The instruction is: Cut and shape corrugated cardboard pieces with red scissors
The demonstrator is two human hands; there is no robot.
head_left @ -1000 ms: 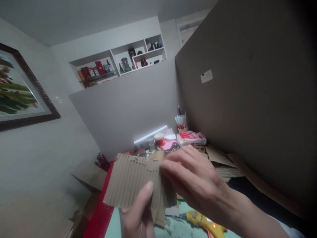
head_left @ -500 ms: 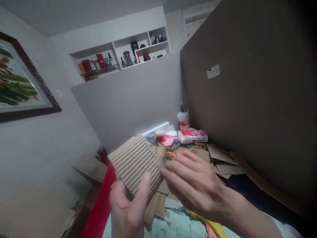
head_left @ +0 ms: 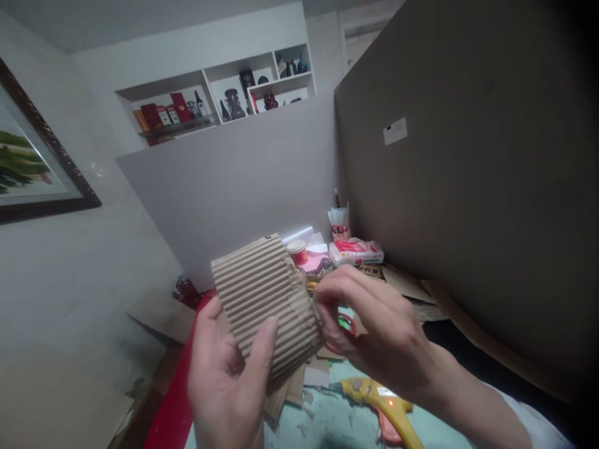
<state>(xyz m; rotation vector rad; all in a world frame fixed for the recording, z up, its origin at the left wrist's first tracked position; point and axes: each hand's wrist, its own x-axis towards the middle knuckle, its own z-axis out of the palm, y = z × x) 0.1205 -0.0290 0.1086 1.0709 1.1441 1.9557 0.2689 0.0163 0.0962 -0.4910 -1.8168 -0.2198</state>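
My left hand (head_left: 229, 368) grips a piece of corrugated cardboard (head_left: 257, 293) with its ridges bared, the thumb lying across the ribbed face. The piece is held up and tilted above the table. At its ragged right edge, my right hand (head_left: 369, 318) is closed in a pinch, thumb against fingers. Whatever sits between those fingertips is hidden, though they touch the torn border. Below my right hand lies a yellow glue gun (head_left: 381, 399) with a small orange light on its body.
Cardboard scraps (head_left: 281, 399) lie on the pale green tabletop (head_left: 322, 424). Further back are a red paper cup (head_left: 297, 252), a tissue pack (head_left: 356, 251) and a pen holder (head_left: 340, 231). Grey panels (head_left: 234, 181) stand behind and on the right. A red surface (head_left: 171, 386) borders the left.
The cardboard has turned so its ribs run flatter, and more of its torn edge shows. My right hand has shifted its pinch along that edge. The glue gun has come further into sight.
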